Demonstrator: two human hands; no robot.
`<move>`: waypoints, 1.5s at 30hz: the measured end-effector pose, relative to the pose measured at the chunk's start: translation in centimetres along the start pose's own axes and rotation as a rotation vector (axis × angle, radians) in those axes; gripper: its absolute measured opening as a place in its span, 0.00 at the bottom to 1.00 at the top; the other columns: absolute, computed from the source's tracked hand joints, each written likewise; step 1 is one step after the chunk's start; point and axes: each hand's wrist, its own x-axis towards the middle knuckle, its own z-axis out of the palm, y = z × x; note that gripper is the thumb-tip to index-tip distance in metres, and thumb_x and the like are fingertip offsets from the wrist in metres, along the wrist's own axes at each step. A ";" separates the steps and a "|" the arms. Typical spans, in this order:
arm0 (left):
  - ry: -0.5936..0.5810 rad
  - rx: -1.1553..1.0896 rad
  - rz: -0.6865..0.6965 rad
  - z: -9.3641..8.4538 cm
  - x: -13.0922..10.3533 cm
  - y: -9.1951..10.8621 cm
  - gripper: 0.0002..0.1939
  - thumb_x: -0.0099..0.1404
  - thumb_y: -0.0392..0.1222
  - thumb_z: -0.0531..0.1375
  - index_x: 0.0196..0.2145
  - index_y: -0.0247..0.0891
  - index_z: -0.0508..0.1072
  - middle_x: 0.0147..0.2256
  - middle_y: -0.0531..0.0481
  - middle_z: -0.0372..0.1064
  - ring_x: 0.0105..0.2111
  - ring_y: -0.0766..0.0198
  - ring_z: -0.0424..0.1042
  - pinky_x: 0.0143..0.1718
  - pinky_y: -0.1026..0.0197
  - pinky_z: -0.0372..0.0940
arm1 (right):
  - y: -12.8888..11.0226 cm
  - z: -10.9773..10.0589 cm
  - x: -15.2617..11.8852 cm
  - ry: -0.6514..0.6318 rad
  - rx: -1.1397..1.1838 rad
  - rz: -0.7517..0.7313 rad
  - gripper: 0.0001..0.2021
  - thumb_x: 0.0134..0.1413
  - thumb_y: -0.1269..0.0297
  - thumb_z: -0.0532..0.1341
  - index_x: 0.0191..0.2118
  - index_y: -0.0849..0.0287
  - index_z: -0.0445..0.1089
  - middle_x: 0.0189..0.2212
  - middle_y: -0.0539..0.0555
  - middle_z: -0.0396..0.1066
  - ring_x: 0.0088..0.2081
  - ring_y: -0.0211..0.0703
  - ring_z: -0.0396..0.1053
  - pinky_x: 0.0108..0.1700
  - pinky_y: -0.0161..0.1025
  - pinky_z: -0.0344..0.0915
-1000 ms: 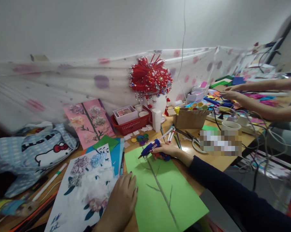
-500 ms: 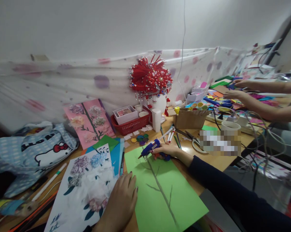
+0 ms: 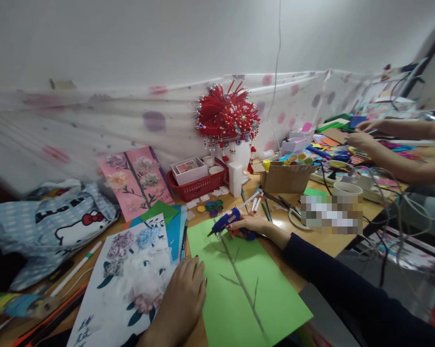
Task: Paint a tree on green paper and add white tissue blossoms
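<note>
My right hand [image 3: 252, 225] grips a blue glue gun [image 3: 226, 221], its nozzle pointing left at the top edge of a green sheet of paper [image 3: 246, 289] that carries a drawn brown branch. My left hand [image 3: 183, 299] rests flat, fingers together, across the green sheet's left edge and a white sheet with paper flowers [image 3: 130, 277]. My dark sleeve runs in from the lower right.
A red beaded headdress [image 3: 226, 115] on a white stand, a red basket [image 3: 199, 185], a pink flower picture [image 3: 136, 180], a cardboard box [image 3: 284, 178], pens, scissors and cables crowd the table. Another person's hands [image 3: 362, 137] work among coloured paper at far right. A cartoon-cat cloth [image 3: 51, 229] lies left.
My hands and the glue gun stay put. The other person's hands at far right have shifted a little further right; the view has drifted slightly.
</note>
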 end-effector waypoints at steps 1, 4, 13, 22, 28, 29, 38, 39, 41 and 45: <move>0.003 0.001 0.001 0.0 0.0 0.0 0.15 0.65 0.33 0.50 0.48 0.35 0.68 0.47 0.40 0.68 0.49 0.53 0.68 0.50 0.48 0.66 | -0.1 0.0 -0.1 0.000 -0.005 -0.003 0.19 0.44 0.50 0.64 0.23 0.65 0.73 0.17 0.49 0.65 0.18 0.29 0.57 0.20 0.29 0.51; 0.010 0.016 0.014 0.0 0.0 0.0 0.15 0.65 0.33 0.51 0.49 0.34 0.68 0.47 0.40 0.68 0.49 0.53 0.67 0.50 0.47 0.66 | -0.2 0.1 -0.1 0.001 -0.008 -0.006 0.18 0.44 0.50 0.64 0.23 0.65 0.73 0.17 0.49 0.65 0.19 0.29 0.58 0.20 0.29 0.51; 0.051 0.053 0.039 -0.2 0.1 0.1 0.16 0.64 0.32 0.50 0.48 0.34 0.68 0.46 0.40 0.70 0.48 0.53 0.69 0.50 0.46 0.66 | -0.1 0.2 0.0 -0.015 0.043 -0.005 0.18 0.42 0.51 0.65 0.22 0.65 0.72 0.15 0.47 0.63 0.17 0.29 0.56 0.19 0.29 0.50; 0.108 0.103 0.191 0.0 -1.5 1.8 0.15 0.60 0.27 0.51 0.40 0.36 0.72 0.40 0.43 0.75 0.40 0.56 0.73 0.50 0.50 0.67 | -1.6 1.0 -1.2 0.132 0.055 0.037 0.22 0.42 0.45 0.63 0.22 0.64 0.71 0.18 0.49 0.68 0.16 0.27 0.55 0.17 0.28 0.50; 0.088 0.064 0.193 0.7 -2.5 3.4 0.16 0.63 0.34 0.52 0.48 0.30 0.70 0.49 0.37 0.71 0.48 0.51 0.71 0.49 0.51 0.68 | -4.8 1.6 -1.5 0.155 0.004 0.160 0.09 0.40 0.64 0.67 0.28 0.62 0.70 0.24 0.50 0.73 0.18 0.27 0.58 0.17 0.26 0.55; 0.086 0.052 0.185 0.7 -2.5 3.6 0.17 0.64 0.36 0.53 0.49 0.30 0.69 0.50 0.36 0.71 0.48 0.50 0.70 0.49 0.51 0.68 | -5.4 1.6 -1.5 0.144 0.045 0.182 0.09 0.38 0.67 0.67 0.29 0.62 0.69 0.26 0.51 0.74 0.18 0.27 0.60 0.18 0.26 0.57; -0.029 -0.179 0.108 -1.3 -1.3 3.9 0.15 0.65 0.38 0.53 0.49 0.36 0.68 0.49 0.40 0.69 0.46 0.53 0.68 0.47 0.51 0.66 | -8.0 2.4 -0.9 0.166 -0.320 0.171 0.13 0.46 0.55 0.66 0.29 0.62 0.69 0.27 0.54 0.73 0.20 0.31 0.63 0.15 0.28 0.60; -0.033 -0.197 0.102 -1.5 -1.1 3.8 0.15 0.65 0.37 0.53 0.49 0.38 0.69 0.48 0.41 0.69 0.45 0.54 0.68 0.48 0.52 0.65 | -7.9 2.4 -0.7 0.163 -0.400 0.163 0.15 0.48 0.53 0.64 0.29 0.62 0.69 0.27 0.54 0.73 0.20 0.32 0.63 0.15 0.28 0.60; -0.033 -0.215 0.080 -1.7 -1.0 3.6 0.13 0.65 0.36 0.53 0.47 0.39 0.69 0.47 0.43 0.69 0.46 0.56 0.68 0.49 0.52 0.64 | -7.7 2.5 -0.2 0.142 -0.546 0.143 0.16 0.50 0.51 0.62 0.29 0.62 0.70 0.26 0.55 0.74 0.20 0.33 0.64 0.17 0.29 0.60; -0.011 -0.141 -0.009 -1.4 -0.8 2.6 0.14 0.67 0.41 0.54 0.49 0.38 0.68 0.53 0.42 0.66 0.55 0.52 0.62 0.57 0.46 0.56 | -7.6 2.3 0.6 0.153 -0.747 0.067 0.19 0.52 0.48 0.60 0.28 0.62 0.71 0.22 0.55 0.74 0.22 0.36 0.67 0.21 0.29 0.60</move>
